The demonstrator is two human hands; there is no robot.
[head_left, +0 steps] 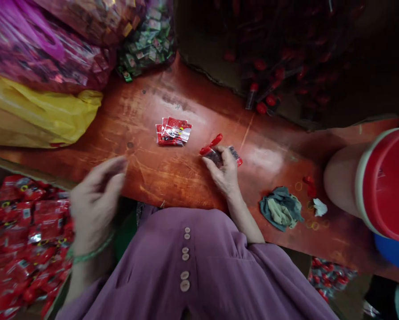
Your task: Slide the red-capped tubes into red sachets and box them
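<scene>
My right hand (225,171) rests on the red wooden bench (159,169), its fingers closed round a few small dark tubes with red caps (216,149). A small stack of red and white printed packets (173,131) lies on the bench just left of that hand. My left hand (94,202) hovers at the bench's near edge, blurred by motion, fingers loosely extended, nothing visible in it. A green bangle sits on that wrist. A box full of red packets (26,240) lies below my left hand.
Big plastic bags (42,66) of packets, pink, yellow and clear, crowd the far left. A dark box of red-capped tubes (273,66) stands at the back. A grey-green rag (281,212), rubber bands and a red-lidded jar (382,182) sit at right.
</scene>
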